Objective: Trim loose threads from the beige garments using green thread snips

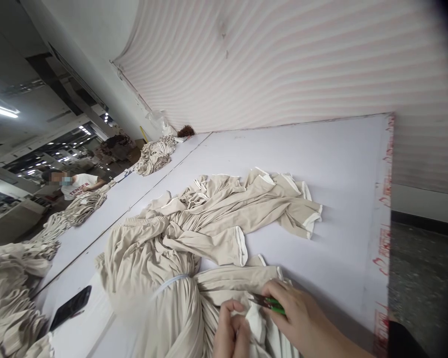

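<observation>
My right hand (289, 306) is closed around green-handled thread snips (271, 302), whose dark blades point left. Close beside the blades, my left hand (231, 330) has its fingers curled on the beige fabric of a garment (242, 283) with white edging, pinching it near the white part (256, 323). To the left lies a bundle of beige garments (179, 313), tied round with a pale blue strip (171, 280). More beige garments (224, 209) with white hems are spread out beyond my hands. Whether the blades touch a thread is too small to tell.
A black phone (71, 307) lies at the left on the white table (343, 164). Piles of beige garments (11, 293) line the left side, with another heap (157, 155) at the far end. A masked person (80, 184) stands across the table. The table's right edge carries red-printed tape (384, 238).
</observation>
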`<state>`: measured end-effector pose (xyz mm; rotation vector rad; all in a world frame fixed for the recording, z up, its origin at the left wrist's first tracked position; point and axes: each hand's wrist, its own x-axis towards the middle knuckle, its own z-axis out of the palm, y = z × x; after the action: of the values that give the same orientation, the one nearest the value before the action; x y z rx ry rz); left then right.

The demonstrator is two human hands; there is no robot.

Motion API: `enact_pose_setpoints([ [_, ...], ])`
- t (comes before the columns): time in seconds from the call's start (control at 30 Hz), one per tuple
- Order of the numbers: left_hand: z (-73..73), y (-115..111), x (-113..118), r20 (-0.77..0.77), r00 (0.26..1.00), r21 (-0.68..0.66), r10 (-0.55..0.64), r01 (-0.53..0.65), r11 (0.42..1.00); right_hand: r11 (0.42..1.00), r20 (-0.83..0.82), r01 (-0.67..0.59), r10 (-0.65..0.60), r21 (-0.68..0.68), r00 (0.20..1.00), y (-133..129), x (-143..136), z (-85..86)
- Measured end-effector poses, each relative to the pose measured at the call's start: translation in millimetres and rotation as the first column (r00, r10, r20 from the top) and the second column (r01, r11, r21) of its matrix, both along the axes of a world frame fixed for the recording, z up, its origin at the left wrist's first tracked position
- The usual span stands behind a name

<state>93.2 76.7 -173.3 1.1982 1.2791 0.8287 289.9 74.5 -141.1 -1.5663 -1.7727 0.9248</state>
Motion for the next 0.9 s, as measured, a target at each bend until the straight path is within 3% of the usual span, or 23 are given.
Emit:
enact_pose_setpoints([
  [0.13,2.2,9.5,-3.2,0.214,0.974,-0.141,0.067,-0.037,0.989,0.997,-0.096,-0.073,0.07,-0.036,0.993,-7.5,13.4,8.3],
  [0.27,8.9,15.2,-8.7,0.267,0.959,-0.237,0.09,-0.025,0.971,0.993,-0.027,-0.089,0.091,0.075,0.995,-13.8,19.2,6.3],
  [0.4,2.3,17.8,-16.8,0.302,0.946,-0.299,0.118,-0.024,0.954,0.988,-0.068,-0.135,0.14,0.074,0.988,-10.1,15.2,6.1],
  [0.57,-6.2,18.0,-19.9,0.316,0.94,-0.314,0.127,-0.023,0.949,0.987,-0.09,-0.131,0.14,0.097,0.986,-5.3,12.1,8.2],
  [0.77,8.1,17.2,-13.6,0.315,0.947,-0.305,0.068,0.034,0.952,0.986,-0.069,-0.15,0.156,0.075,0.985,-5.8,15.4,8.0],
  [0.9,8.0,17.7,-12.3,0.308,0.949,-0.296,0.062,0.034,0.955,0.986,-0.026,-0.163,0.164,0.043,0.986,-7.1,15.7,13.9],
])
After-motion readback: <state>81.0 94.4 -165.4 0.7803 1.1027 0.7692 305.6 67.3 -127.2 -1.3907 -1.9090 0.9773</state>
